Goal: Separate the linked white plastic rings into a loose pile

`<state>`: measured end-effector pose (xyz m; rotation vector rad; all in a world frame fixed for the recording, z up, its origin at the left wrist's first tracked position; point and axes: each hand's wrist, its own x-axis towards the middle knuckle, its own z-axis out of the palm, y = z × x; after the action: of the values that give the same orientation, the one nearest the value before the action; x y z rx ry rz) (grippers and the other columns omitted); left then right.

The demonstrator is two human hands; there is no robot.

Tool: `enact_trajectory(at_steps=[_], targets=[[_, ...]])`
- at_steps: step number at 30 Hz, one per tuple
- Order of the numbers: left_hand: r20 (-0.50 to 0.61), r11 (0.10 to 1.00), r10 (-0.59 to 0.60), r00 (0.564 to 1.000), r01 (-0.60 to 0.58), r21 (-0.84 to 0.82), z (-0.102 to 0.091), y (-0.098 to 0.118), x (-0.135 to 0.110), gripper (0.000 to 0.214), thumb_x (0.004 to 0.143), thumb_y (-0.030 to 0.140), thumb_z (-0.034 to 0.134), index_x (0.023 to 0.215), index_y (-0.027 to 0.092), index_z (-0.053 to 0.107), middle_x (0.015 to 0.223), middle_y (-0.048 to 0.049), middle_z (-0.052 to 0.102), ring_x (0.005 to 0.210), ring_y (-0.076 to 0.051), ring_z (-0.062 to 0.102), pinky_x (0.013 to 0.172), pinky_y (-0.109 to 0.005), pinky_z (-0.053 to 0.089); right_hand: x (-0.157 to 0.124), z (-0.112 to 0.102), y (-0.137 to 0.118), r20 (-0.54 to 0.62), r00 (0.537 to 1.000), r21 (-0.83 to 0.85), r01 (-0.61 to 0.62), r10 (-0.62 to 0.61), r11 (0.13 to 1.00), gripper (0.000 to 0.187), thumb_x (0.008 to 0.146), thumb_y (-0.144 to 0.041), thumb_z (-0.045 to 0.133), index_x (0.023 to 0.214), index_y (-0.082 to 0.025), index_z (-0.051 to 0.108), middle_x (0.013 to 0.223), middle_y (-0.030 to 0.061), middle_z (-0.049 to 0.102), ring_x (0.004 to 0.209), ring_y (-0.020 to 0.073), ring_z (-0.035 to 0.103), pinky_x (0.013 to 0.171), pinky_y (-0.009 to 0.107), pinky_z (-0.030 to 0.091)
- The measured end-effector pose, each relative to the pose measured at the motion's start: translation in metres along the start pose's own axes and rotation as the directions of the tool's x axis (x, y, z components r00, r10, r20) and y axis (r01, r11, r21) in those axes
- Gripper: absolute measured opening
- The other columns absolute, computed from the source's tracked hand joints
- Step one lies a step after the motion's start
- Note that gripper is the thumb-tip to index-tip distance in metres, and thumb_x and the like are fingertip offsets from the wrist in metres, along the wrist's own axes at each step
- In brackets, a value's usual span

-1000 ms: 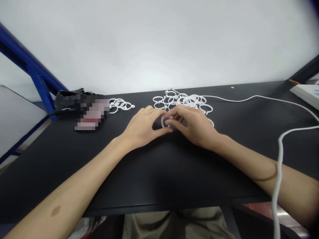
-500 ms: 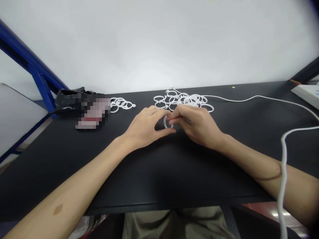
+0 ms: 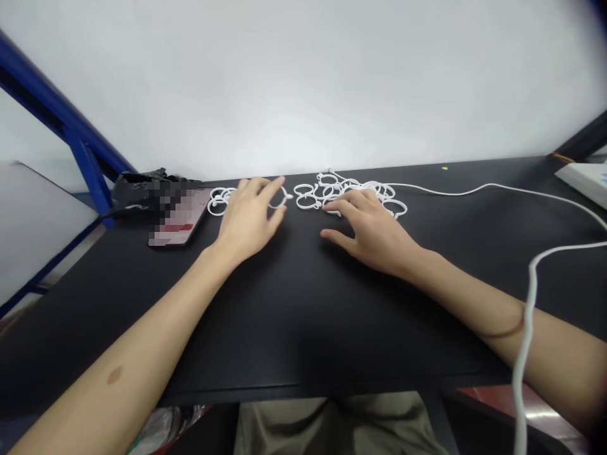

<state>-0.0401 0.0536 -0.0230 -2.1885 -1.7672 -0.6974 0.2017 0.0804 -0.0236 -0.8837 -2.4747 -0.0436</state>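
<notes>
My left hand (image 3: 249, 218) is at the left of centre, with a thin white plastic ring (image 3: 286, 201) between its thumb and fingers. The ring has a small knob on its right side, and the fingers cover its left part. Beneath and beyond that hand lies a small group of similar white rings (image 3: 215, 207), partly hidden. My right hand (image 3: 374, 230) is held over the near edge of a larger pile of white rings (image 3: 308, 201). Its fingers reach forward with the thumb spread apart, and the fingertips are at a ring at the front of the pile.
A phone (image 3: 183, 218), partly blurred, lies on the black table (image 3: 284, 316) at the left, by a crumpled black bag (image 3: 135, 189). A white cord (image 3: 474, 189) runs rightward from the pile. A thicker white cable (image 3: 526, 328) hangs across my right forearm. A white device (image 3: 585, 180) stands far right.
My hands were together at the centre over a white ring. They have parted: my left hand has moved left with a ring, and my right hand has opened over the larger pile.
</notes>
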Motion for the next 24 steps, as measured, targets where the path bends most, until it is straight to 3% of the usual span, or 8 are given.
enact_trajectory(at_steps=[3,7,14,18,24], targets=[[0.032,0.982,-0.137,0.99,0.132,0.132,0.004,-0.021,0.001,0.05,0.095,0.029,0.047,0.141,0.014,0.053,0.127,-0.019,0.061,0.115,-0.038,0.053,0.096,-0.055,0.046,0.0,0.003,0.003,0.008,1.0,-0.032,0.021,-0.02,0.999,0.042,0.091,-0.037,0.063,0.125,-0.012,0.064,0.128,0.0167,0.062,0.12,0.0329,0.05,0.105,0.051,0.044],[0.042,0.968,-0.19,0.981,0.18,0.176,0.013,-0.038,-0.002,0.048,0.093,0.027,0.043,0.138,0.018,0.057,0.126,-0.0198,0.062,0.113,-0.041,0.052,0.091,-0.061,0.045,0.0,0.009,0.006,0.019,0.999,-0.082,0.048,-0.046,0.995,0.049,0.093,-0.039,0.06,0.132,-0.009,0.061,0.136,0.017,0.06,0.132,0.0349,0.045,0.113,0.052,0.04],[0.054,0.966,-0.208,0.977,0.197,0.167,0.017,-0.037,-0.004,0.049,0.087,0.016,0.044,0.133,0.019,0.06,0.126,-0.0195,0.062,0.117,-0.044,0.052,0.093,-0.066,0.042,0.009,0.02,0.006,0.089,0.994,-0.163,0.077,-0.063,0.984,0.055,0.1,-0.041,0.048,0.141,-0.006,0.054,0.15,0.0148,0.051,0.147,0.0376,0.031,0.122,0.054,0.028],[0.071,0.972,-0.157,0.985,0.142,0.185,0.013,-0.024,-0.002,0.054,0.083,0.013,0.047,0.136,0.014,0.058,0.135,-0.0211,0.056,0.123,-0.044,0.047,0.099,-0.066,0.039,0.014,0.025,0.005,0.137,0.987,-0.184,0.114,-0.089,0.976,0.058,0.101,-0.044,0.041,0.143,-0.005,0.052,0.151,0.0162,0.05,0.15,0.0392,0.025,0.123,0.058,0.023],[0.141,0.994,0.111,0.984,-0.109,-0.026,0.011,0.011,0.0,0.046,0.092,0.02,0.046,0.137,0.017,0.055,0.138,-0.013,0.056,0.125,-0.034,0.044,0.105,-0.054,0.04,0.016,0.024,0.002,0.093,0.983,-0.136,0.172,-0.16,0.976,0.034,0.098,-0.023,0.05,0.125,-0.009,0.066,0.125,0.0141,0.068,0.135,0.0336,0.046,0.119,0.054,0.029]])
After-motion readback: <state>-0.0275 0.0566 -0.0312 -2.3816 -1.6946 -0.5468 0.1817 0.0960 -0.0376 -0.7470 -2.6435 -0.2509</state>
